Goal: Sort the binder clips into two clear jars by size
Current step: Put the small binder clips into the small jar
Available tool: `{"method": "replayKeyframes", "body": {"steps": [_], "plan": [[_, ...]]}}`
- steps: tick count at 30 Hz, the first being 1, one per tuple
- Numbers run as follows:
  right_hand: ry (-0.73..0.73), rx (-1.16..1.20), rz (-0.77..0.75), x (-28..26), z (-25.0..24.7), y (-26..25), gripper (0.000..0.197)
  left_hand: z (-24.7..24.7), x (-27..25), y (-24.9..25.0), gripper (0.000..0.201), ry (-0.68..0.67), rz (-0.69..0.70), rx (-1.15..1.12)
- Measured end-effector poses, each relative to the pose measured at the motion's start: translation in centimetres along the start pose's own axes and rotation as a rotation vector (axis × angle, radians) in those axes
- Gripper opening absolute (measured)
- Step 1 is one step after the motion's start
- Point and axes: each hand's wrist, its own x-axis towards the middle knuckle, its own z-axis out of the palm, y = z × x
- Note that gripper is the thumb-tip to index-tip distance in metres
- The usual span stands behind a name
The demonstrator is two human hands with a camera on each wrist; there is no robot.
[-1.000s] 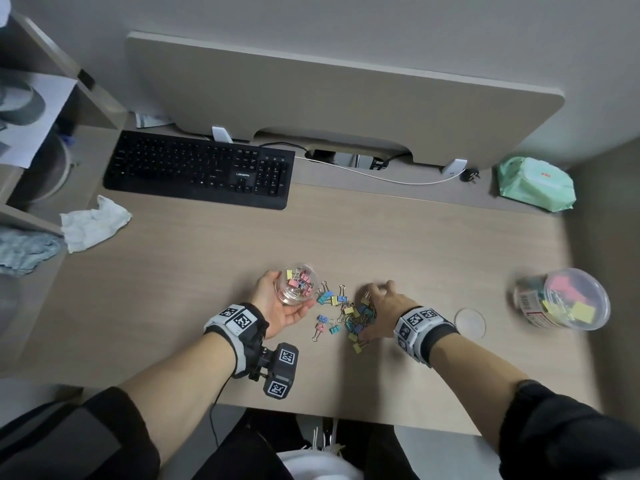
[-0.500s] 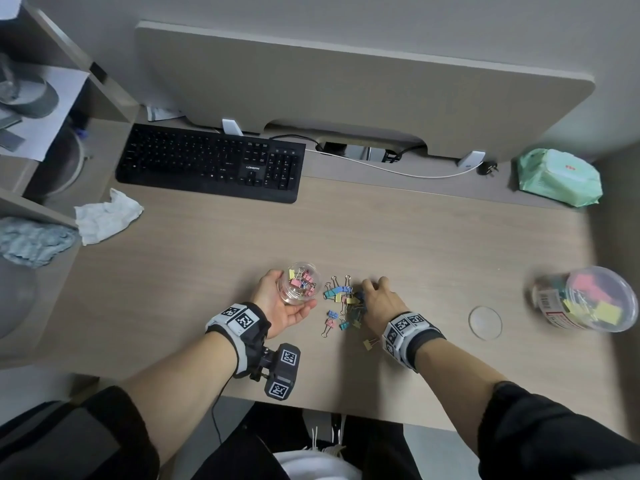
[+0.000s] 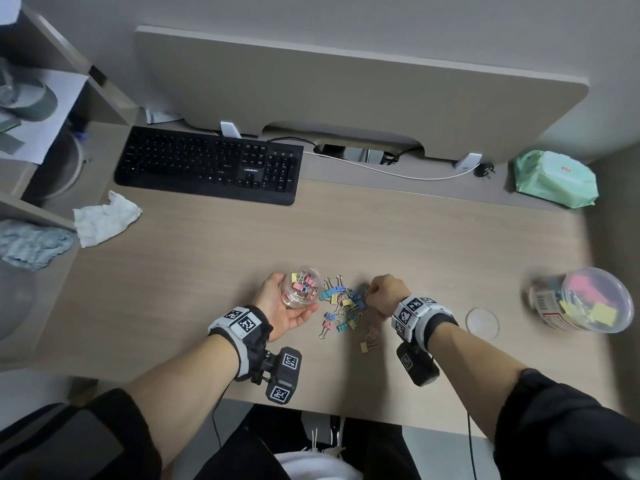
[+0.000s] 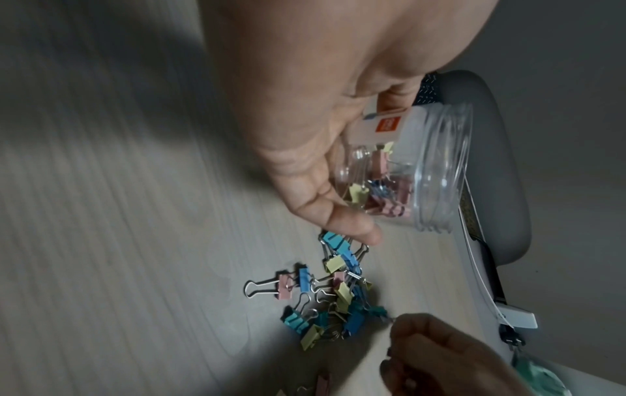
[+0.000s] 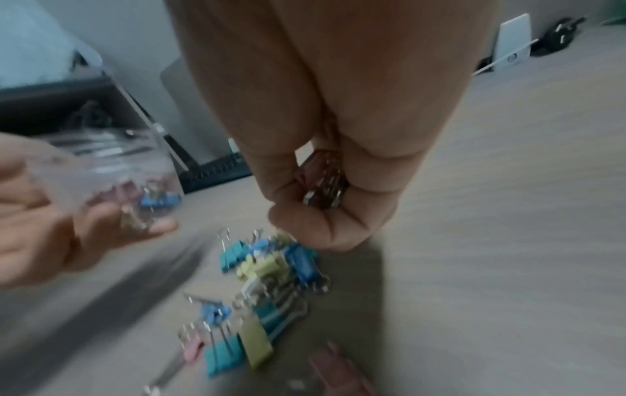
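Observation:
My left hand (image 3: 277, 308) grips a small clear jar (image 3: 299, 287) (image 4: 416, 171), tilted toward the right, with several small pastel binder clips inside. A heap of small coloured binder clips (image 3: 341, 306) (image 4: 333, 297) (image 5: 267, 281) lies on the desk between my hands. My right hand (image 3: 382, 294) (image 5: 325, 203) hovers over the heap's right edge with its fingers curled round a few pink clips (image 5: 321, 182). A larger clear jar (image 3: 585, 301) with bigger pink and yellow clips stands at the far right.
A round clear lid (image 3: 482, 323) lies on the desk (image 3: 207, 271) between my right wrist and the big jar. A black keyboard (image 3: 207, 166) sits at the back, a crumpled tissue (image 3: 104, 218) at the left, a green wipes pack (image 3: 556, 183) at the back right.
My right hand has moved left across the heap toward the small jar and closed on clips. The left hand with the jar has stayed in place.

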Motion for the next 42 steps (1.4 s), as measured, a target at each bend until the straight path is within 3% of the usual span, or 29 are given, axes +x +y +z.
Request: {"method": "replayKeyframes", "body": {"steps": [9, 13, 16, 23, 29, 33, 36, 39, 42], "plan": [[-0.012, 0.423, -0.351, -4.1, -4.1, -6.1, 0.021, 2.2, -0.3, 0.2, 0.054, -0.042, 0.01, -0.014], [0.025, 0.276, -0.456, -5.8, -4.6, -8.5, 0.013, 3.4, -1.0, 0.5, 0.049, -0.102, 0.027, -0.013], [0.064, 0.119, -0.499, -6.8, -5.1, -9.6, 0.026, 3.8, -1.6, 0.9, 0.049, -0.132, 0.036, -0.016], [0.072, 0.043, -0.526, -7.6, -6.1, -10.8, 0.036, 3.6, -2.4, 1.6, 0.054, -0.161, 0.063, -0.037], [0.124, 0.093, -0.582, -7.4, -6.0, -11.1, 0.028, 3.0, -2.5, 1.7, 0.057, -0.152, 0.068, -0.042], [0.152, 0.209, -0.482, -5.6, -6.1, -9.4, 0.021, 1.7, -2.4, 2.0, 0.058, -0.095, 0.05, -0.052], [0.165, 0.116, -0.319, -3.1, -5.3, -6.8, 0.021, 0.6, -2.2, 2.3, 0.058, -0.059, 0.042, -0.074], [0.139, -0.134, -0.157, -1.3, -4.0, -4.2, 0.036, -0.4, -2.0, 2.6, 0.056, -0.053, 0.05, -0.077], [0.049, -0.257, -0.023, -0.4, -2.3, -2.4, 0.067, -1.4, -1.8, 2.6, 0.057, -0.037, 0.046, -0.087]]}}
